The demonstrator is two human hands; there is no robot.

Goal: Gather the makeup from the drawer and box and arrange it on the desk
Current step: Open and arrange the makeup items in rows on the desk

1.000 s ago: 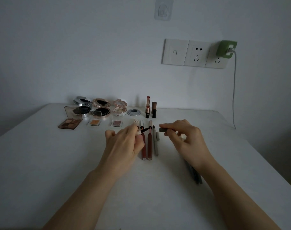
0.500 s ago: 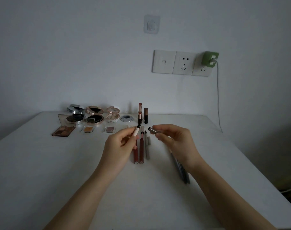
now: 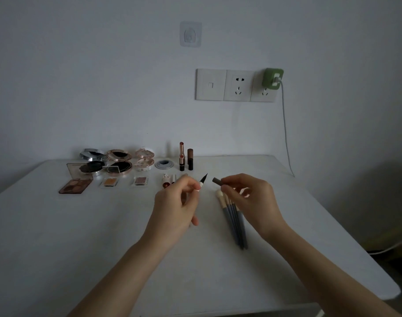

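Left hand (image 3: 175, 207): grip narrow, thumb and fingertips pinched round the pale barrel of a liner pen (image 3: 202, 181), dark pointed tip bare and aimed up and to the right. Right hand (image 3: 248, 200): grip narrow, thumb and forefinger pinched on a dark cap (image 3: 217, 181), one end turned left toward the pen tip, close to it but not touching. Both held above the bench (image 3: 81, 236), about mid-width. Flat on the bench under the right hand: bundle of grey-handled brushes (image 3: 235, 220), pale heads far, handles near. Just beyond the left hand, partly hidden: small lip items (image 3: 166, 180), kind not legible. Far left, near the wall: eyeshadow palette (image 3: 75, 186), two single pans (image 3: 108, 181), three open round compacts (image 3: 118, 167). To the right of these: a grey grommet (image 3: 164, 164) set in the bench, then two upright lipsticks (image 3: 181, 156). On the wall above: sockets (image 3: 235, 85) with a green charger (image 3: 273, 78) plugged in. Drawer and box not in view. Step in hand, by judgement: cap and pen about to be joined or just parted, with capping the likelier given an arranging task and most makeup already laid out. Next move calling for: cap mouth lined up true with the tip, slid on straight so the soft point is neither bent nor smeared, pressed home, then the pen laid down flat beside the brushes.
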